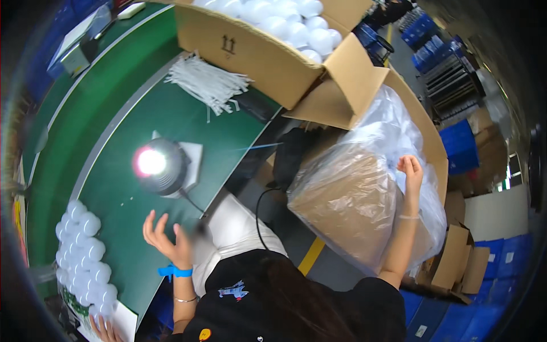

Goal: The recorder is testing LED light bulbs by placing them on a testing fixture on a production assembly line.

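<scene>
My left hand (168, 242), with a blue band at its wrist, hovers at the near edge of the green table (125, 216). Its fingers are bent but apart, with nothing seen in them. A dark blur lies beside its thumb. Just beyond it, a grey ribbed dome lamp (165, 171) glows brightly on a white base (192, 162), with a cord running toward me. Out to the right, my right hand (410, 168) is raised over a clear plastic bag (353, 188) lining an open carton (424, 142). Its fingers are curled together; whatever they hold is hidden.
A carton (250, 54) full of white globes stands at the back beside a bundle of white strips (208, 82). White globes (82, 256) cluster at the left, near another person's hand (105, 329). Blue bins (458, 145) and a small open carton (458, 262) stand right.
</scene>
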Available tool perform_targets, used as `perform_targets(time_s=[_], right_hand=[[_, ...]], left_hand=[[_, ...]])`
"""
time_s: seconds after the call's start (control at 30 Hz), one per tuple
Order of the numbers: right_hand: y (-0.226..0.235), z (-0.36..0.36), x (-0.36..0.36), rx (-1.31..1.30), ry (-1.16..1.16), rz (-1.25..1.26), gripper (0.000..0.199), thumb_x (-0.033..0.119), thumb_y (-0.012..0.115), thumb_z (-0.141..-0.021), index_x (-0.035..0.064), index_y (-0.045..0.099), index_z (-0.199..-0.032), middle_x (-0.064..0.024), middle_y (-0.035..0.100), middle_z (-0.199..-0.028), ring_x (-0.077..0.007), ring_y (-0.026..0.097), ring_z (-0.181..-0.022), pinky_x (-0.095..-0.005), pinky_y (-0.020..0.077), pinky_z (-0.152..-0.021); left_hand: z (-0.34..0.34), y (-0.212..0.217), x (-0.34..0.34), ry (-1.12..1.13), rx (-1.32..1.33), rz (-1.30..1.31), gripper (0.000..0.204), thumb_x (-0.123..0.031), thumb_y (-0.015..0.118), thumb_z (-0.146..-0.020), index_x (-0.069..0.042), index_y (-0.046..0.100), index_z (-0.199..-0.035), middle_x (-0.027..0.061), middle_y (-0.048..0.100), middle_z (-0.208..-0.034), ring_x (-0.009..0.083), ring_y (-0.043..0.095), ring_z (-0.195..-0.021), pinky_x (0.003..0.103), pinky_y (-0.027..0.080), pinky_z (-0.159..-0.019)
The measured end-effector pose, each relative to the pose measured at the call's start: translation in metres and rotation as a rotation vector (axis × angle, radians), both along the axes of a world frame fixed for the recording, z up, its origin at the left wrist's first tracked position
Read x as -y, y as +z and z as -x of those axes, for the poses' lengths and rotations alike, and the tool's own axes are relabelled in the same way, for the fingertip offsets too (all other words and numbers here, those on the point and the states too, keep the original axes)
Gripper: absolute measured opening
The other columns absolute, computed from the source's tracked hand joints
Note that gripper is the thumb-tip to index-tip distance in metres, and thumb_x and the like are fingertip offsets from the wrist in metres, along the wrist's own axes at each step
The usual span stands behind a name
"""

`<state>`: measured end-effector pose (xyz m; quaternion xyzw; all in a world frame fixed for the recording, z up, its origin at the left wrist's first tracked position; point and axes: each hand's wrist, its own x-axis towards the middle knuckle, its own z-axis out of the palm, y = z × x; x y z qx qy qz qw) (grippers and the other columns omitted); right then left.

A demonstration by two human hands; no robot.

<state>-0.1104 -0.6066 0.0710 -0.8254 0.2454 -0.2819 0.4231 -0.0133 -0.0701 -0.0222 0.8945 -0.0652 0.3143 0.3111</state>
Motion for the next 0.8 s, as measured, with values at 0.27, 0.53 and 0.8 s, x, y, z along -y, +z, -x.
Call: perform_targets(time_s=[0.27,0.53,0.8], right_hand=[[-0.104,0.085,0.203,-1.376,0.063,-0.533,0.044,0.032,0.053,-0.084,0.009,0.048,-0.122,-0.0112,0.053,-0.119,-0.0274,0.054,-0.102,-0.0424,0.0469,-0.078],[-0.215,0.039,0.282,-1.009,-0.037,-0.616,0.057,0.028,0.058,-0.081,0.0177,0.039,-0.133,-0.0084,0.047,-0.129,-0.0291,0.051,-0.106,-0.0449,0.0435,-0.084],[-0.191,-0.053,0.25,-0.811,-0.005,-0.579,0.055,0.029,0.058,-0.082,0.0167,0.039,-0.132,-0.0087,0.047,-0.128,-0.0283,0.053,-0.103,-0.0432,0.0447,-0.081]], left_hand=[[-0.006,-0.007,0.012,-0.009,-0.045,-0.205,0.032,-0.008,0.059,-0.077,-0.006,0.054,-0.108,0.0143,0.045,-0.127,0.0337,0.038,-0.119,0.048,0.022,-0.101],[-0.01,-0.009,0.02,0.063,-0.058,-0.208,0.029,-0.005,0.058,-0.075,-0.009,0.056,-0.104,0.011,0.047,-0.124,0.0295,0.042,-0.118,0.048,0.02,-0.102],[0.002,-0.017,0.017,0.123,-0.03,-0.241,0.024,-0.002,0.058,-0.075,-0.01,0.059,-0.098,0.0089,0.051,-0.12,0.0265,0.046,-0.114,0.046,0.02,-0.103]])
